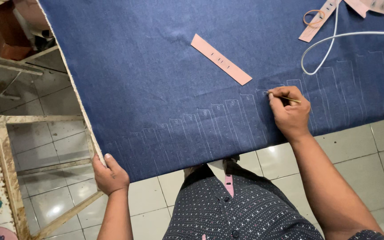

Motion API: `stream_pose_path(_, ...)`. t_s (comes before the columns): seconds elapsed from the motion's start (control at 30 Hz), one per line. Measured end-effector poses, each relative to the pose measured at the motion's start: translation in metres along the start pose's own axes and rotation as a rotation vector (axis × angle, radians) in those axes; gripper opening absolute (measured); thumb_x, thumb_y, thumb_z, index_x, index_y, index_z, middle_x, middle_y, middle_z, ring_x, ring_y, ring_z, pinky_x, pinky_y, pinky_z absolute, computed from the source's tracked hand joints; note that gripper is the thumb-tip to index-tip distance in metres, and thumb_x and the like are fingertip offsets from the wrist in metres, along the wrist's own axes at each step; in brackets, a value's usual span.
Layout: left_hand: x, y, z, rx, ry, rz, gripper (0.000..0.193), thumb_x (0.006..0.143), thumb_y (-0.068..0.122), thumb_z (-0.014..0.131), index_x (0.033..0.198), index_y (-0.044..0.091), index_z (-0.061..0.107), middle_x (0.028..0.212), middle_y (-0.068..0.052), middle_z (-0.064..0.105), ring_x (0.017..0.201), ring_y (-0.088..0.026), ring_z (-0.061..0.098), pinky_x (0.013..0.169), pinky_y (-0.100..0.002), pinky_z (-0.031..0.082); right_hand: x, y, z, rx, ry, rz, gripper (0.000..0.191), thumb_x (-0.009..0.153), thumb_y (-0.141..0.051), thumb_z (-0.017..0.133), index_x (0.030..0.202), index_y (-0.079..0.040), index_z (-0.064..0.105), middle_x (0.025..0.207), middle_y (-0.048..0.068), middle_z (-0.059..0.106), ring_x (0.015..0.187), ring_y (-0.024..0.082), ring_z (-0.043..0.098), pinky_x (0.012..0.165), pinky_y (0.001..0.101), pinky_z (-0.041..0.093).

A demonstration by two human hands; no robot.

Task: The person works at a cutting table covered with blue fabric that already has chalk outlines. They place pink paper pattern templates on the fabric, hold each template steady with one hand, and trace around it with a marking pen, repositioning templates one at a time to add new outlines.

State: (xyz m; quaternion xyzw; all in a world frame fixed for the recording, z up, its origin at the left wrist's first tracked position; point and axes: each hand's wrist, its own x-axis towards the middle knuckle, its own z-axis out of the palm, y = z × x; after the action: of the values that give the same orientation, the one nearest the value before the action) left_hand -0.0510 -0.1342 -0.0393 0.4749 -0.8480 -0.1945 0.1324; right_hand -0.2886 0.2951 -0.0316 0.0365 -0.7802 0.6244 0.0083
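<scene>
Head view shows us marking the blue denim cloth [165, 80] spread over the worktop. Our right hand [290, 113] has its fingers clamped on a thin pencil [290, 99], its tip on the cloth. Our left hand [108, 174] grips the cloth's near corner. A row of traced outlines [214, 124] runs along the near edge (most look done); the pink template strip [221, 59] lies apart.

Blue denim cloth [156, 80] lies flat, chalk-marked; thin pencil [290, 99] touches it.
</scene>
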Motion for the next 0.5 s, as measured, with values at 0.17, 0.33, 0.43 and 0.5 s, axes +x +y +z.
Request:
stream_pose_path(0.17,-0.003,0.003,-0.002,0.003,-0.005,-0.017,0.049,0.105,0.035,0.047,0.141,0.005,0.057,0.123,-0.019,0.07,0.109,-0.04,0.066,0.092,-0.05,0.05,0.002,0.009,-0.017,0.009,0.088,-0.085,0.01,0.102,0.001,0.067,0.107,-0.001,0.059,0.111,0.009,0.072,0.099,0.012,0.068,0.09,0.0261,0.056)
stream_pose_path(0.33,-0.003,-0.001,0.003,0.001,0.014,0.01,0.049,0.105,0.034,0.048,0.142,0.003,0.056,0.124,-0.021,0.069,0.11,-0.041,0.066,0.093,-0.05,0.05,0.006,0.016,-0.03,-0.021,0.08,-0.079,0.011,0.102,0.001,0.068,0.107,-0.001,0.059,0.114,0.01,0.072,0.102,0.013,0.069,0.092,0.0268,0.056)
stream_pose_path(0.43,-0.003,-0.003,0.005,-0.005,0.021,0.013,0.048,0.105,0.034,0.048,0.142,0.003,0.056,0.124,-0.021,0.069,0.11,-0.04,0.066,0.094,-0.049,0.05,0.006,0.017,-0.03,-0.002,0.083,-0.076,0.01,0.102,0.001,0.069,0.108,-0.001,0.06,0.114,0.01,0.072,0.104,0.013,0.069,0.094,0.027,0.056)
stream_pose_path(0.5,-0.003,-0.004,0.006,-0.006,0.018,0.006,0.048,0.105,0.034,0.048,0.141,0.003,0.056,0.123,-0.021,0.069,0.11,-0.04,0.066,0.094,-0.049,0.05,0.006,0.016,-0.029,-0.001,0.083,-0.072,0.01,0.102,0.001,0.069,0.108,-0.001,0.061,0.114,0.01,0.072,0.103,0.013,0.068,0.094,0.0269,0.056)
